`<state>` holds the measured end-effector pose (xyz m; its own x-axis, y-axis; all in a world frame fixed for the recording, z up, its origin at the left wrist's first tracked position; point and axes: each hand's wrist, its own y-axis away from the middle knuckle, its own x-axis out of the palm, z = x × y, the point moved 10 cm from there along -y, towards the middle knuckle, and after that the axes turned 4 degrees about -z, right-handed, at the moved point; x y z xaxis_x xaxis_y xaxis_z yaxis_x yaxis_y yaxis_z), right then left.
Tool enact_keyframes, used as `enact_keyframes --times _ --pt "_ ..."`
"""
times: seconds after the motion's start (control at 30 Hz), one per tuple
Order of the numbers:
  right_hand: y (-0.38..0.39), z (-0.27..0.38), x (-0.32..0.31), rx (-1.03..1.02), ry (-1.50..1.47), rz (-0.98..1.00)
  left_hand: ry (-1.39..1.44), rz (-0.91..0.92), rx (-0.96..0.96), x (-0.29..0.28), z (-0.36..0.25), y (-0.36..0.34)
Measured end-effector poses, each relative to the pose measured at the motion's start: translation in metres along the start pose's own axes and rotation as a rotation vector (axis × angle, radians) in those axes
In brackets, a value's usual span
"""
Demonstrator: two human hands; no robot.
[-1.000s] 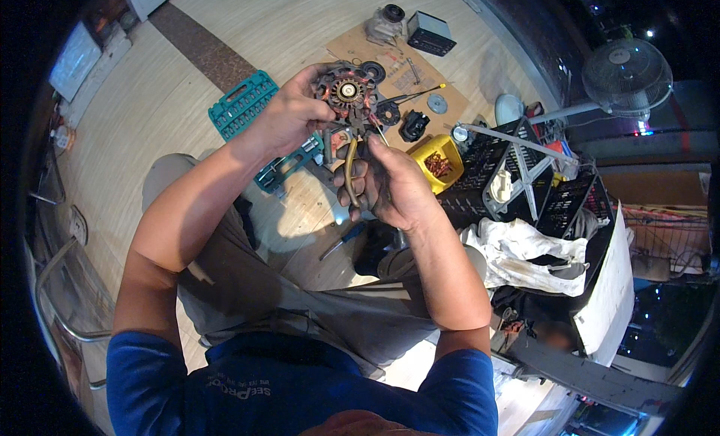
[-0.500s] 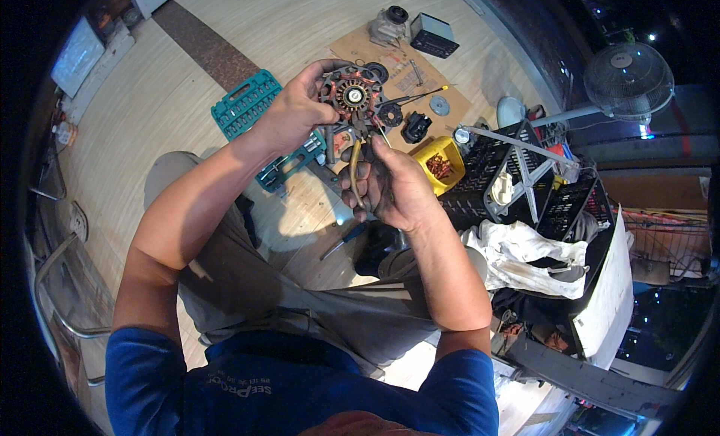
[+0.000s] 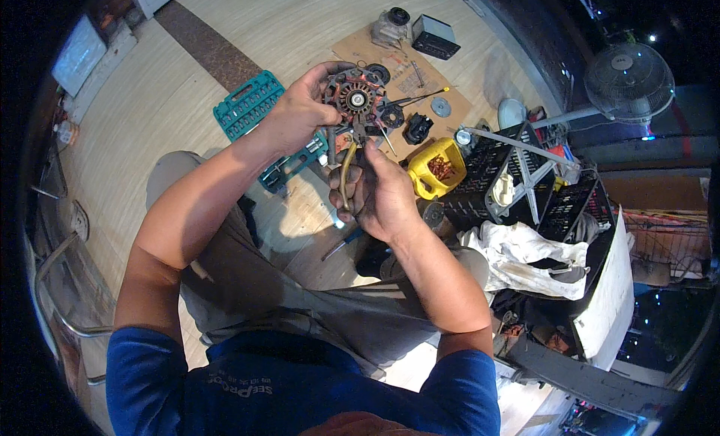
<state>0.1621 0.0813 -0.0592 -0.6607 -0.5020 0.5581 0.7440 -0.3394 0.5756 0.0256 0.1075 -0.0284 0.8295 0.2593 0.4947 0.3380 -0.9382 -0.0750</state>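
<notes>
My left hand (image 3: pixel 309 104), its fingers blackened, grips the left side of a round dark motor part (image 3: pixel 358 98) with copper windings and a bright hub in the middle. The part is held up in front of me, its winding side facing me. Below it, my right hand (image 3: pixel 384 194) is wrapped round the yellow handles of a pair of pliers (image 3: pixel 347 172). The jaws of the pliers meet the lower edge of the motor part; what they bite on is too small to tell.
A teal socket set case (image 3: pixel 247 106) lies open at the left. On cardboard (image 3: pixel 360 42) sit a black box (image 3: pixel 435 37), a metal disc (image 3: pixel 441 107) and a screwdriver. A yellow container (image 3: pixel 424 182) with copper pieces stands right, beside black crates (image 3: pixel 480 182) and a white cloth (image 3: pixel 517 260).
My right hand and the pliers have shifted slightly left, uncovering more of the yellow container. The motor part has moved very little, slightly down and right.
</notes>
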Motion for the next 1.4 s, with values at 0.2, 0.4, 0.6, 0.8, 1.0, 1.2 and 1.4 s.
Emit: enact_keyframes --times 0.2,0.4,0.6,0.8,1.0,1.2,1.4 --pt "-0.002 0.002 0.005 -0.001 -0.059 0.069 0.117 0.023 0.006 -0.003 0.005 0.001" --pt "-0.002 0.000 0.005 0.005 -0.039 0.160 0.028 -0.017 0.076 -0.007 0.001 0.001" --pt "0.002 -0.001 0.009 0.011 -0.027 0.097 -0.021 0.019 0.123 -0.003 -0.003 0.002" --pt "0.003 -0.005 0.010 0.056 -0.039 0.123 -0.083 0.006 0.136 0.004 -0.010 0.005" --pt "0.005 -0.008 0.009 0.029 0.024 0.064 -0.131 0.009 0.149 0.002 -0.015 0.006" --pt "0.008 -0.003 0.015 0.077 0.020 0.105 -0.194 0.075 0.094 0.004 -0.028 0.005" --pt "0.012 -0.006 0.011 0.126 0.122 0.067 -0.253 0.100 0.044 0.004 -0.040 0.008"
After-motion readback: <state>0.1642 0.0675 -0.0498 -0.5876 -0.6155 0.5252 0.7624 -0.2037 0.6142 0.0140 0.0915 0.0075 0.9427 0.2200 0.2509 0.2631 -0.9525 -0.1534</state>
